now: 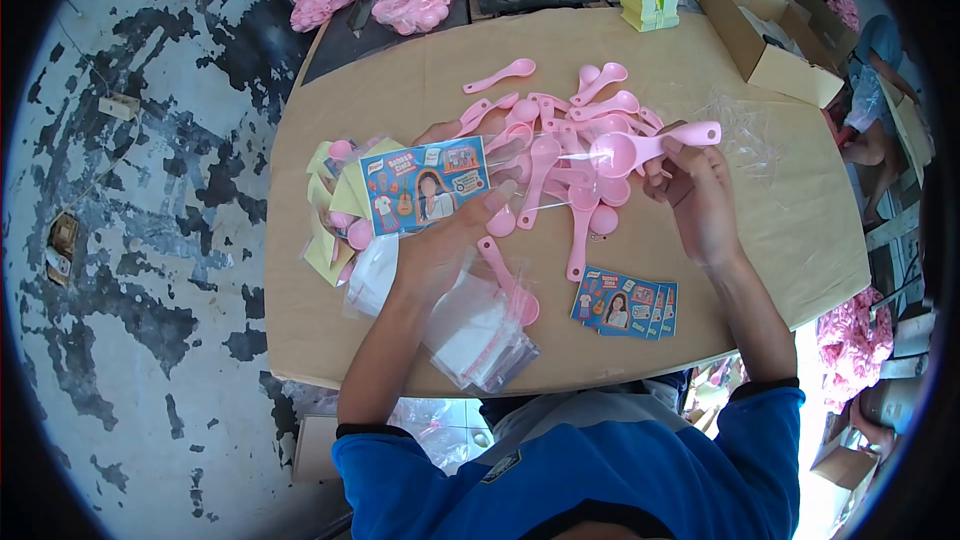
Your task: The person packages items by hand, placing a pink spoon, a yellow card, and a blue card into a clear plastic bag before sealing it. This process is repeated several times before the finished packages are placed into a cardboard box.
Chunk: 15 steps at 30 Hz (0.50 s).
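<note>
Tabletop point(330, 340): brown board, cluttered.
Left hand point(440, 250): pinched a printed card point(425, 185).
Right hand point(700, 202): gripped a pink scoop point(640, 148); keeping its handle level seemed wise.

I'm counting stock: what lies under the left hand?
A pile of clear bags with a pink spoon on top. The left hand covers the pile's upper part, so nothing there shows.

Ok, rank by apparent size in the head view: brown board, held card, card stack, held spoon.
1. brown board
2. held card, in the left hand
3. card stack and held spoon, in the right hand: unsure, spoon longer but slimmer
</note>
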Each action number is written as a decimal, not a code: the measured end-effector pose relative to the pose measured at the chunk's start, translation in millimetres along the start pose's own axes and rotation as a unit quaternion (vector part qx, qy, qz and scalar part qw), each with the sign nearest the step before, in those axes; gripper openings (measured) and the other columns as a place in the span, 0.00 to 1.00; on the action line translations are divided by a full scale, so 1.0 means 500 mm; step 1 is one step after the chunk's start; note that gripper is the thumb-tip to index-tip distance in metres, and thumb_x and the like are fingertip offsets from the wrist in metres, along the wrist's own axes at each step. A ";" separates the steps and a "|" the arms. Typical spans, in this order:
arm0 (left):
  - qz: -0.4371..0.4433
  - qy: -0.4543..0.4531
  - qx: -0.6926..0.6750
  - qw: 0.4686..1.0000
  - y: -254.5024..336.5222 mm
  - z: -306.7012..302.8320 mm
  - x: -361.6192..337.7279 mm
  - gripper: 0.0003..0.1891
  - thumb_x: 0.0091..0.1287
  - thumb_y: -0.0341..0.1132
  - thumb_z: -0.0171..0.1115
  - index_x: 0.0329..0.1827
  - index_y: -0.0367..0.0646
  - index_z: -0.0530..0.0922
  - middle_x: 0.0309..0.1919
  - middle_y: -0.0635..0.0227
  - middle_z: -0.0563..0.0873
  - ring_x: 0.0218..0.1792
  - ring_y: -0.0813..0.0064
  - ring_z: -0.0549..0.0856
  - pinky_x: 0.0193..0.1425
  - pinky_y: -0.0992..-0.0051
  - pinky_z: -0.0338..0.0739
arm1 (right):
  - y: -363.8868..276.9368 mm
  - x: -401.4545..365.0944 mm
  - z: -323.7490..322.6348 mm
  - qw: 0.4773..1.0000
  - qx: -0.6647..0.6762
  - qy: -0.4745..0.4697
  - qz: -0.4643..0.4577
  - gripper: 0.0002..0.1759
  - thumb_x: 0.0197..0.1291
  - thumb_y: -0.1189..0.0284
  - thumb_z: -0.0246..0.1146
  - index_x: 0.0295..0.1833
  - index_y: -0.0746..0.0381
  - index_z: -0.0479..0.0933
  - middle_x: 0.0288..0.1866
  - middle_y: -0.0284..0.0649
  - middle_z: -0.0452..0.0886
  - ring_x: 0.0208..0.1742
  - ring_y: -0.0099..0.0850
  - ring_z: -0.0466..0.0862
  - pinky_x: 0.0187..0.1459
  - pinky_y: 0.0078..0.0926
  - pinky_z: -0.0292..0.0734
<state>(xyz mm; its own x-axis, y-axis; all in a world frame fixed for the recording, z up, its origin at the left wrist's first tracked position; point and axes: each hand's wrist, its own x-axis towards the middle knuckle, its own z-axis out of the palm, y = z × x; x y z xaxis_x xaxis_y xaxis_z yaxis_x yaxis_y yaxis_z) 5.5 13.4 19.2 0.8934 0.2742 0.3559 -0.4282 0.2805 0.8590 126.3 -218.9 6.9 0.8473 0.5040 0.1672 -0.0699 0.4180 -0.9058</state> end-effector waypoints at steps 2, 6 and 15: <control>-0.009 0.000 0.004 1.000 -0.001 -0.001 0.000 0.34 0.58 0.21 0.67 0.68 0.39 0.64 0.63 0.58 0.77 0.56 0.61 0.83 0.59 0.64 0.80 | -0.008 0.000 0.000 1.000 0.012 -0.012 -0.002 0.09 0.66 0.67 0.57 0.42 0.61 0.79 0.31 0.34 0.83 0.31 0.18 0.76 0.34 0.21 0.68; 0.004 -0.009 0.001 1.000 0.004 0.008 0.001 0.34 0.58 0.22 0.68 0.68 0.38 0.64 0.63 0.58 0.77 0.57 0.63 0.82 0.59 0.65 0.80 | -0.010 -0.004 0.003 0.999 0.005 -0.029 0.012 0.10 0.66 0.66 0.57 0.39 0.60 0.79 0.33 0.36 0.84 0.32 0.19 0.75 0.35 0.22 0.68; -0.004 -0.025 0.003 1.000 0.000 0.000 0.002 0.41 0.57 0.31 0.73 0.72 0.41 0.58 0.64 0.53 0.72 0.63 0.58 0.77 0.64 0.60 0.75 | -0.016 -0.003 0.007 0.999 0.009 -0.025 0.036 0.11 0.67 0.65 0.58 0.37 0.60 0.79 0.32 0.35 0.84 0.33 0.20 0.75 0.36 0.22 0.67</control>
<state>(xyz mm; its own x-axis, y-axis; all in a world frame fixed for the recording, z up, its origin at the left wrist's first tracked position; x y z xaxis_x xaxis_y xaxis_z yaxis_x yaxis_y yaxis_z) 6.6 13.7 19.5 0.9027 0.2256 0.3663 -0.4199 0.2769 0.8643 123.7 -220.2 15.4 0.8127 0.5699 0.1216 -0.1393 0.3926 -0.9091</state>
